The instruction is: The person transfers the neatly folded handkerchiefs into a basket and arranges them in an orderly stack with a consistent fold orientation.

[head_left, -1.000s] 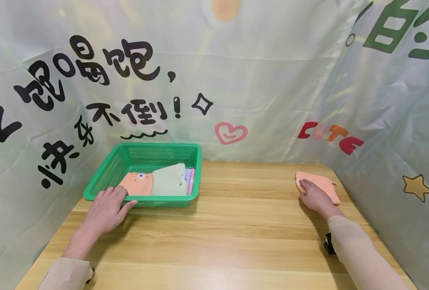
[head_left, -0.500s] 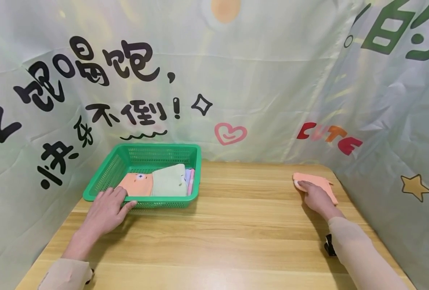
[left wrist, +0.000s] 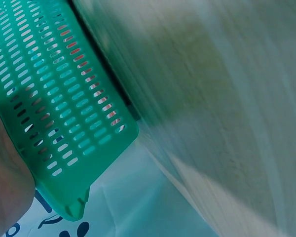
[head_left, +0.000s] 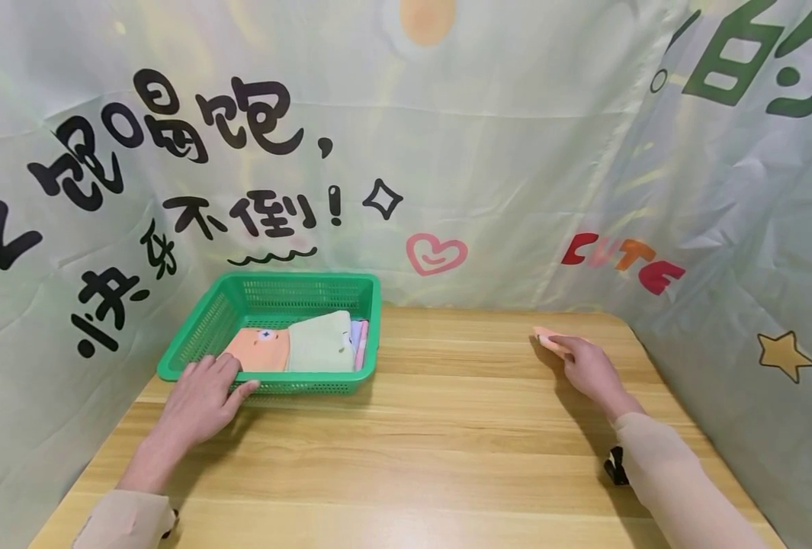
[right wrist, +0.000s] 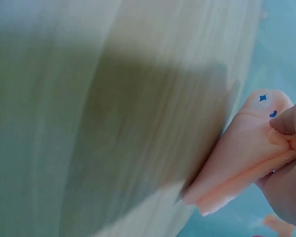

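Note:
My left hand (head_left: 203, 400) holds the near left rim of a green plastic basket (head_left: 296, 385), its fingers over the edge. The left wrist view shows the slotted basket wall (left wrist: 64, 98) beside part of that hand (left wrist: 7, 173). At the right, my right hand (head_left: 594, 374) pinches a folded peach towel (head_left: 551, 341). In the right wrist view, the towel (right wrist: 241, 148) has a small blue print, and thumb and fingers (right wrist: 288, 121) grip its edge. Its lower end hangs close to the tabletop; whether it touches is unclear.
Inside the basket lie a folded orange cloth (head_left: 261, 351), a pale green cloth (head_left: 319, 343) and lilac and pink cloth (head_left: 360, 343) at the right. The wooden table (head_left: 433, 442) is bordered by a printed fabric backdrop (head_left: 502, 175) behind and at both sides.
My right hand has gripped the peach towel and drawn it leftward, tilting it up from lying flat. The left hand and basket have stayed in place.

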Demonstrator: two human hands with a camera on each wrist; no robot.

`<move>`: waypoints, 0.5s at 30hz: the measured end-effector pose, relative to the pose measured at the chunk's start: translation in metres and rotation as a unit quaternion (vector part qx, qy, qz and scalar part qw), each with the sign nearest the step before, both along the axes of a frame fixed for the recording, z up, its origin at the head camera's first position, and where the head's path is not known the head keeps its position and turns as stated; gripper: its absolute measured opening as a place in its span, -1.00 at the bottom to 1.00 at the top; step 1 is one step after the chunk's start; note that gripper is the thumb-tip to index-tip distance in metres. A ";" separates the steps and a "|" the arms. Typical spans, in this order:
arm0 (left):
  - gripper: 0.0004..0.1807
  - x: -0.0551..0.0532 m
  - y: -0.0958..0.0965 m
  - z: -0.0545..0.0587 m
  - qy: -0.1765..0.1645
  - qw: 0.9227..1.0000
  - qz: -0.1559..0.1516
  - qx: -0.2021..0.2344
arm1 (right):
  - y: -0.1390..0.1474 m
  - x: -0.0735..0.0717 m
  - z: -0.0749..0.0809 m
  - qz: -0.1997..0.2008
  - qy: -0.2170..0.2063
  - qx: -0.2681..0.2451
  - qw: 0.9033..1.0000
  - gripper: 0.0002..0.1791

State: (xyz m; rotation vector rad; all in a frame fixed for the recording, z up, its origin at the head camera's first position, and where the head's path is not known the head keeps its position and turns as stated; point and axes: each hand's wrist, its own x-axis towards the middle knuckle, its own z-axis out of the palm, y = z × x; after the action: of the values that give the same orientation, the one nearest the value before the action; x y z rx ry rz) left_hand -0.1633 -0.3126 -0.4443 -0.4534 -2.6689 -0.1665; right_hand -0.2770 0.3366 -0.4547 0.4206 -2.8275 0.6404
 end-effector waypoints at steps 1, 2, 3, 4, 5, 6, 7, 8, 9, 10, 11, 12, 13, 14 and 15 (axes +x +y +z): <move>-0.58 0.000 0.000 0.000 0.000 1.000 0.000 0.000 | -0.003 0.000 0.002 0.000 0.002 -0.004 1.000 -0.49; -0.58 0.000 0.000 0.000 0.000 1.000 0.001 0.000 | -0.006 0.001 0.003 0.000 0.004 -0.008 1.000 -0.49; -0.58 0.000 0.000 0.000 0.000 1.000 0.001 0.000 | -0.008 0.001 0.004 0.001 0.008 -0.011 1.000 -0.50; -0.58 0.000 -0.001 0.000 0.000 1.000 0.001 0.000 | -0.011 0.001 0.006 0.002 0.011 -0.013 1.000 -0.51; -0.58 0.000 -0.001 0.000 0.000 1.000 0.001 0.000 | -0.014 0.001 0.008 0.003 0.014 -0.017 1.000 -0.52; -0.58 0.000 -0.001 0.000 0.000 1.000 0.001 0.000 | -0.017 0.002 0.009 0.005 0.017 -0.021 1.000 -0.53; -0.58 0.000 -0.001 0.000 0.000 1.000 0.001 0.000 | -0.020 0.002 0.011 0.006 0.020 -0.023 1.000 -0.53; -0.58 0.000 -0.001 0.000 0.000 1.000 0.002 0.000 | -0.022 0.002 0.012 0.007 0.022 -0.027 0.999 -0.54; -0.58 0.000 -0.001 0.000 -0.001 1.000 0.002 0.000 | -0.025 0.003 0.013 0.008 0.024 -0.029 0.999 -0.54; -0.58 0.000 -0.001 0.000 -0.002 1.000 0.003 0.000 | -0.028 0.003 0.014 0.009 0.026 -0.031 0.999 -0.53; -0.58 0.000 0.000 0.000 -0.003 1.000 0.003 0.000 | -0.031 0.004 0.015 0.010 0.029 -0.034 0.999 -0.53; -0.58 0.000 0.000 0.000 -0.004 1.000 0.004 0.000 | -0.034 0.004 0.016 0.012 0.032 -0.037 0.999 -0.54; -0.58 0.000 0.000 0.000 -0.005 1.000 0.004 0.000 | -0.036 0.004 0.017 0.013 0.034 -0.040 0.999 -0.54; -0.58 0.000 0.000 0.000 -0.006 1.000 0.004 0.000 | -0.039 0.005 0.018 0.013 0.037 -0.042 0.998 -0.53; -0.58 0.000 0.000 0.000 -0.006 1.000 0.004 0.000 | -0.041 0.005 0.019 0.012 0.041 -0.043 0.998 -0.53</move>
State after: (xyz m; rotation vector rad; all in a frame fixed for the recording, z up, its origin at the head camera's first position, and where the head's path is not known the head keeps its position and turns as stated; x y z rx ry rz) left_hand -0.1631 -0.3127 -0.4442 -0.4425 -2.6818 -0.1673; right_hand -0.2716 0.2953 -0.4356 0.4568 -2.7094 0.7289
